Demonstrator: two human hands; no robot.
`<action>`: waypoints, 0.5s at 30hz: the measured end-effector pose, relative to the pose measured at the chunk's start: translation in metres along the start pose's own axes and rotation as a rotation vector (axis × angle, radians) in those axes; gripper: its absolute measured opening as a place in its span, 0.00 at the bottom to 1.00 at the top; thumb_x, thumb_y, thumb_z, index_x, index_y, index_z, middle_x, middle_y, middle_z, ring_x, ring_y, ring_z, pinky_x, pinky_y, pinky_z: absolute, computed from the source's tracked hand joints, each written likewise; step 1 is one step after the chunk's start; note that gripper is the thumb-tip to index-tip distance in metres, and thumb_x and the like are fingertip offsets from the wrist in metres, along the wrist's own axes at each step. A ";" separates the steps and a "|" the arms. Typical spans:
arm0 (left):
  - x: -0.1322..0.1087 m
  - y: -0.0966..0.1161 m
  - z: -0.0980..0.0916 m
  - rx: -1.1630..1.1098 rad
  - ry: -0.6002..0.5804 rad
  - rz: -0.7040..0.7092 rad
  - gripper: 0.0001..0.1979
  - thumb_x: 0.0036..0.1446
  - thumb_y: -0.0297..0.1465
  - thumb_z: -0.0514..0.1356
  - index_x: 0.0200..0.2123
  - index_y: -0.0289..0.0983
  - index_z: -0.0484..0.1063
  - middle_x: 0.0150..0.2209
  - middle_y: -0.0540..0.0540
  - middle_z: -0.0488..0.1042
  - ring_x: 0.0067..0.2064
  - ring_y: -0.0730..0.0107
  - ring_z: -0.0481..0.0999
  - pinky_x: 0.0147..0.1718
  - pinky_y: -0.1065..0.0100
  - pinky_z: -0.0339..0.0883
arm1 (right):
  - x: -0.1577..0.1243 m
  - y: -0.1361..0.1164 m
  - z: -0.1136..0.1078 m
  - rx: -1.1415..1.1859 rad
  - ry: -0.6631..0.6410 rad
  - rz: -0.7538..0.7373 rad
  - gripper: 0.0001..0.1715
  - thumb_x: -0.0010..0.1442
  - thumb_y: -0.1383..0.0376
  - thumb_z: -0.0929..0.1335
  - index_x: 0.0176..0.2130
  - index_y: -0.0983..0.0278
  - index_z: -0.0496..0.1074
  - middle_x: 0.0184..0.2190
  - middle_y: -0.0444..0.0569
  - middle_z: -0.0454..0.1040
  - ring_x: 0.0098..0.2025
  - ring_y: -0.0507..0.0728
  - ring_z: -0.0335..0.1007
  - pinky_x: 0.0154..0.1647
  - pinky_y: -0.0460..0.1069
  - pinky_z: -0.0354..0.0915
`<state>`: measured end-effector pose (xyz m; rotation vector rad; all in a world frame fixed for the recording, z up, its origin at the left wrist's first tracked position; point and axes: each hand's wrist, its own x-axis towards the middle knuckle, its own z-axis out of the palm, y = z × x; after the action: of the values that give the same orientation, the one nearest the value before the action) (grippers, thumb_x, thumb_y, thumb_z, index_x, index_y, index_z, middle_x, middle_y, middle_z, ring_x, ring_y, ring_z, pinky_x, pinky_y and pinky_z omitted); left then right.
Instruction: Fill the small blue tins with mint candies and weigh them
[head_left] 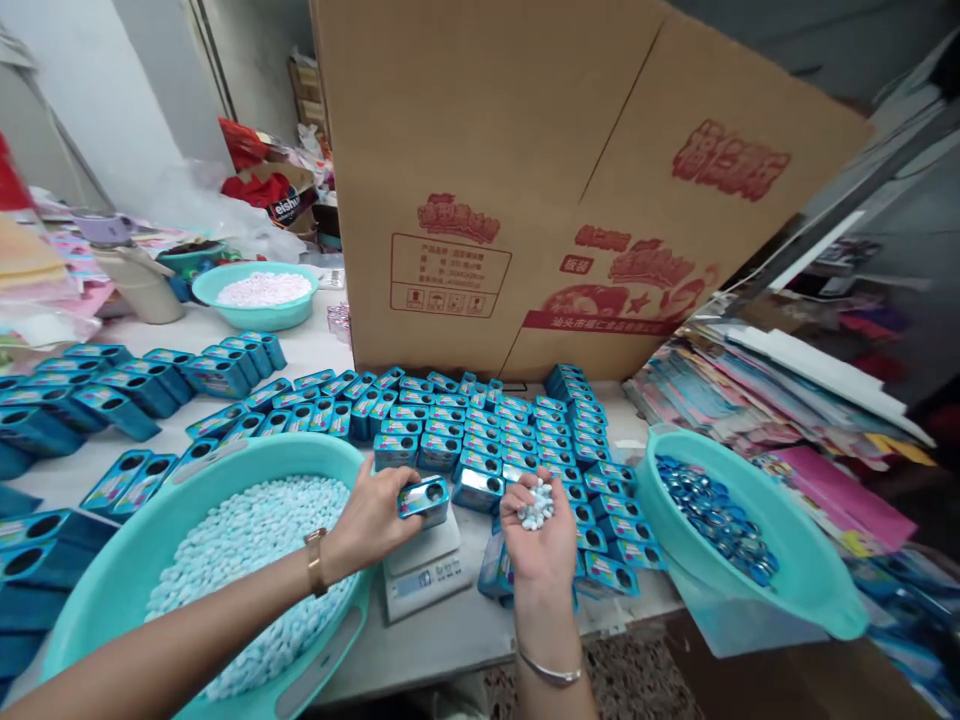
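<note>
My left hand (369,525), with a gold watch on its wrist, grips a small blue tin (426,500) that has a round hole in its top. The tin is on or just over a white digital scale (429,580); its base contact is partly hidden. Palm up, my right hand (541,545) cups a small heap of pale blue candies (537,506) in curled fingers. Beneath my left forearm, a large turquoise basin (97,600) holds many similar candies (247,560).
Rows of blue tins (480,430) cover the table's middle and left. A turquoise basin (817,590) of shiny blue pieces stands at right, beside stacked printed sheets (750,390). Behind rises a big cardboard box (480,120). Another basin (259,318) holds pale pink candies.
</note>
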<state>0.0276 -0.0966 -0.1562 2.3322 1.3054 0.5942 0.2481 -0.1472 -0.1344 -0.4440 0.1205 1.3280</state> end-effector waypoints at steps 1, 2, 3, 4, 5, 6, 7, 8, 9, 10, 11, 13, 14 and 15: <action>0.001 -0.001 0.007 0.026 -0.027 -0.001 0.16 0.48 0.35 0.62 0.41 0.39 0.70 0.38 0.48 0.77 0.42 0.59 0.75 0.62 0.40 0.37 | 0.000 0.000 -0.003 -0.005 -0.003 0.002 0.04 0.57 0.64 0.66 0.34 0.61 0.65 0.24 0.38 0.63 0.21 0.45 0.56 0.21 0.41 0.58; 0.000 -0.002 0.010 0.052 -0.061 -0.001 0.17 0.49 0.37 0.62 0.42 0.39 0.69 0.40 0.46 0.77 0.45 0.56 0.75 0.62 0.39 0.37 | 0.000 0.000 -0.004 -0.017 -0.002 0.003 0.04 0.57 0.64 0.67 0.34 0.61 0.65 0.23 0.38 0.63 0.21 0.45 0.56 0.21 0.41 0.58; -0.001 -0.001 0.010 0.076 -0.093 0.002 0.19 0.49 0.38 0.62 0.45 0.38 0.69 0.43 0.43 0.77 0.49 0.53 0.74 0.61 0.38 0.38 | -0.001 0.001 -0.004 -0.032 0.003 0.007 0.05 0.57 0.63 0.67 0.35 0.61 0.66 0.23 0.37 0.63 0.21 0.45 0.56 0.21 0.41 0.58; -0.004 0.000 0.006 0.095 -0.116 0.008 0.25 0.49 0.41 0.63 0.49 0.37 0.66 0.49 0.39 0.75 0.54 0.48 0.70 0.61 0.37 0.38 | -0.001 0.004 -0.003 -0.045 0.011 0.012 0.06 0.57 0.63 0.67 0.35 0.61 0.66 0.23 0.37 0.63 0.21 0.45 0.56 0.21 0.41 0.58; -0.007 0.002 0.000 0.107 -0.122 0.014 0.32 0.48 0.43 0.64 0.54 0.36 0.62 0.55 0.35 0.70 0.59 0.44 0.64 0.61 0.36 0.38 | -0.001 0.006 -0.002 -0.056 0.021 0.015 0.06 0.57 0.62 0.67 0.36 0.61 0.67 0.24 0.37 0.64 0.21 0.45 0.56 0.22 0.41 0.59; -0.012 0.003 -0.009 0.111 -0.110 0.013 0.40 0.47 0.46 0.64 0.60 0.35 0.55 0.60 0.32 0.63 0.64 0.42 0.57 0.61 0.36 0.38 | -0.001 0.009 0.000 -0.069 0.031 0.015 0.07 0.57 0.61 0.67 0.36 0.61 0.67 0.24 0.38 0.64 0.22 0.45 0.58 0.22 0.41 0.60; -0.017 0.004 -0.020 0.108 -0.079 0.004 0.47 0.48 0.48 0.64 0.64 0.35 0.47 0.64 0.31 0.56 0.66 0.42 0.51 0.61 0.37 0.37 | 0.000 0.013 0.002 -0.087 0.044 0.010 0.07 0.57 0.60 0.67 0.36 0.61 0.68 0.25 0.38 0.65 0.23 0.46 0.60 0.24 0.42 0.61; -0.024 0.003 -0.032 0.099 -0.038 -0.018 0.50 0.49 0.50 0.62 0.66 0.36 0.40 0.66 0.31 0.51 0.67 0.43 0.48 0.62 0.37 0.36 | 0.001 0.017 0.004 -0.110 0.060 0.003 0.08 0.57 0.59 0.67 0.36 0.61 0.68 0.25 0.39 0.66 0.25 0.46 0.62 0.25 0.43 0.63; -0.031 0.001 -0.043 0.084 0.005 -0.051 0.50 0.51 0.50 0.60 0.67 0.38 0.36 0.67 0.32 0.50 0.68 0.45 0.48 0.62 0.38 0.37 | 0.002 0.021 0.006 -0.138 0.076 -0.003 0.09 0.57 0.58 0.67 0.36 0.61 0.69 0.26 0.39 0.67 0.26 0.47 0.64 0.27 0.44 0.65; -0.040 -0.003 -0.053 0.062 0.047 -0.092 0.48 0.54 0.50 0.59 0.67 0.40 0.35 0.66 0.34 0.52 0.67 0.46 0.49 0.62 0.39 0.39 | 0.004 0.024 0.008 -0.164 0.088 -0.004 0.10 0.57 0.58 0.68 0.36 0.61 0.69 0.27 0.40 0.68 0.28 0.48 0.66 0.29 0.45 0.66; -0.049 -0.008 -0.062 0.035 0.080 -0.137 0.46 0.55 0.50 0.57 0.67 0.41 0.36 0.65 0.36 0.54 0.66 0.46 0.52 0.62 0.40 0.42 | 0.006 0.028 0.010 -0.182 0.094 0.003 0.10 0.57 0.57 0.68 0.36 0.60 0.70 0.27 0.40 0.68 0.29 0.49 0.66 0.30 0.46 0.66; -0.069 -0.020 -0.075 -0.025 0.123 -0.221 0.44 0.55 0.50 0.57 0.67 0.43 0.39 0.63 0.38 0.59 0.64 0.47 0.57 0.60 0.44 0.51 | 0.010 0.034 0.012 -0.186 0.085 0.035 0.09 0.57 0.58 0.68 0.36 0.60 0.70 0.26 0.40 0.67 0.28 0.48 0.65 0.29 0.46 0.65; -0.078 -0.026 -0.079 -0.048 0.135 -0.262 0.43 0.55 0.51 0.57 0.66 0.44 0.40 0.63 0.40 0.60 0.63 0.47 0.59 0.59 0.46 0.55 | 0.011 0.037 0.013 -0.177 0.074 0.052 0.09 0.57 0.58 0.68 0.35 0.60 0.69 0.26 0.40 0.67 0.27 0.48 0.64 0.27 0.45 0.64; -0.088 -0.031 -0.083 -0.061 0.137 -0.302 0.42 0.55 0.51 0.57 0.66 0.45 0.42 0.62 0.41 0.62 0.62 0.47 0.60 0.57 0.48 0.59 | 0.013 0.039 0.013 -0.165 0.063 0.064 0.08 0.57 0.59 0.68 0.35 0.60 0.69 0.25 0.39 0.66 0.25 0.47 0.62 0.26 0.44 0.63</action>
<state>-0.0805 -0.1460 -0.1191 2.0212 1.6375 0.6925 0.2124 -0.1236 -0.1360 -0.6259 0.0778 1.3926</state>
